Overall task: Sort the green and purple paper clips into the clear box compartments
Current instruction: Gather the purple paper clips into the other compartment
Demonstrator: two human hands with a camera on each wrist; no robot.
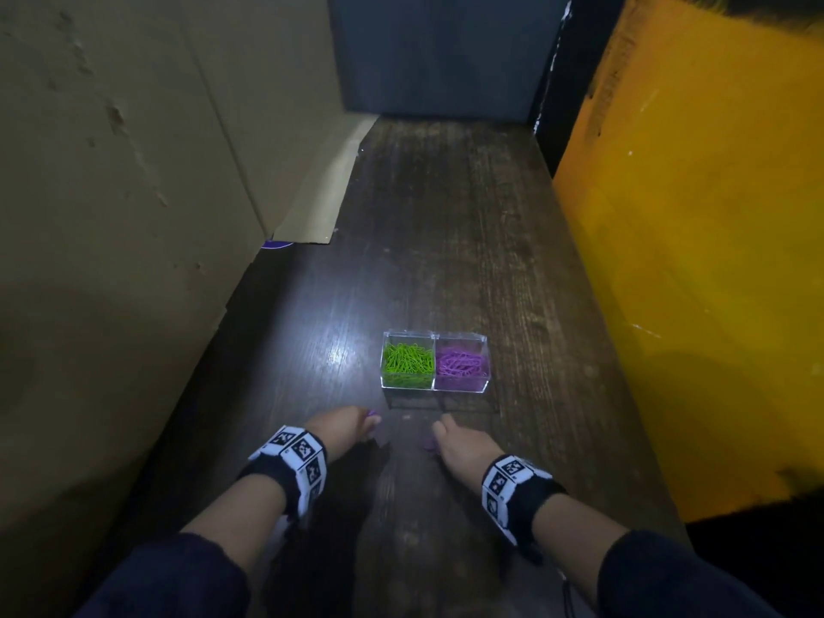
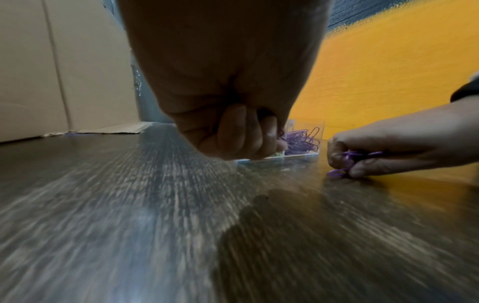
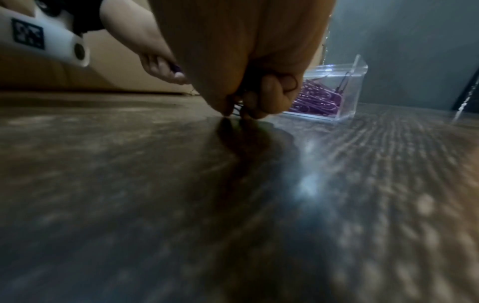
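Both the left hand (image 1: 343,428) and the right hand (image 1: 461,443), low in the frame before the clear box (image 1: 434,390), have their fingers curled on purple clips (image 2: 347,157), probably gathering them for the right compartment.

A dark wooden table (image 1: 446,225) carries a clear plastic box with two compartments (image 1: 434,336); some loose purple paper clips (image 2: 337,172) lie near it.
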